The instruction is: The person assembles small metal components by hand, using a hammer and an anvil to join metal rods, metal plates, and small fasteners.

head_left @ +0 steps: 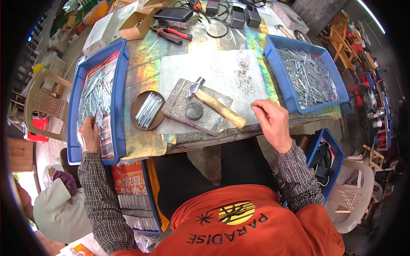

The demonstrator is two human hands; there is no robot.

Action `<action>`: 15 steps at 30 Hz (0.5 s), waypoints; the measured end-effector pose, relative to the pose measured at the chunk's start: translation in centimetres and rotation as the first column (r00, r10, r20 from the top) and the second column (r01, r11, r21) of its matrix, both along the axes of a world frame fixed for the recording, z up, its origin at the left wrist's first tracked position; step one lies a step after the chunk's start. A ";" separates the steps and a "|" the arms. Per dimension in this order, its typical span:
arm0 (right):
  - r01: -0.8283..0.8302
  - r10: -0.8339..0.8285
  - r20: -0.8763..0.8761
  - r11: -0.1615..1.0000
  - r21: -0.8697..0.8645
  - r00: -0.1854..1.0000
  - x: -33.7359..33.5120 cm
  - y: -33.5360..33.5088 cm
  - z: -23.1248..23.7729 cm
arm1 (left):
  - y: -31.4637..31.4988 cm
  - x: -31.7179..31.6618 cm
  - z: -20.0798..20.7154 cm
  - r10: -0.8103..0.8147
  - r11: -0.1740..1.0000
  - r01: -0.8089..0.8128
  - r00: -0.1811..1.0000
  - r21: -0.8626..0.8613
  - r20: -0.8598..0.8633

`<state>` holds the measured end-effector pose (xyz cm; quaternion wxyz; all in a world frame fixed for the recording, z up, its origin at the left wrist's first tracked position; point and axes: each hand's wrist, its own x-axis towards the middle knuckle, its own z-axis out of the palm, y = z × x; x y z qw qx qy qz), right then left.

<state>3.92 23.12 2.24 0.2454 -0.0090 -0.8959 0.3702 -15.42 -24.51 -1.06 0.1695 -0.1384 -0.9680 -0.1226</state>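
My left hand is inside the blue tray on the left. Its fingers close on a few thin silvery metal rods at the near end of a loose heap of rods. Over the table's front edge hovers my right hand, fingers curled and drawn together; whatever they may hold is too small to see. Between the hands lies a stone slab, bearing a hammer with a wooden handle and a black round disc. A round brown dish holds a bundle of similar rods.
At the right stands another blue tray full of thin rods. Small wire-like pieces lie on a white sheet. Red-handled pliers, a cardboard box and black devices crowd the back. Plastic chairs flank me.
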 end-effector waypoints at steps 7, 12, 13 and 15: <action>0.147 -0.166 0.048 0.951 0.271 0.985 -1.7 4.7 -3.9 | 6.6 3.0 2.8 -0.082 0.876 0.062 0.996 0.478 0.021; 0.093 -0.108 0.019 0.926 0.366 0.994 -3.7 5.7 -5.7 | 11.5 6.1 4.6 -0.282 0.618 0.020 0.939 0.786 0.198; 0.082 -0.098 0.019 0.909 0.408 0.995 -3.9 5.8 -5.9 | 12.1 6.3 4.4 -0.312 0.607 0.044 0.931 0.793 0.188; 0.075 -0.106 0.041 0.887 0.455 0.994 -4.1 6.1 -6.1 | 13.4 6.9 4.3 -0.333 0.593 0.040 0.921 0.804 0.199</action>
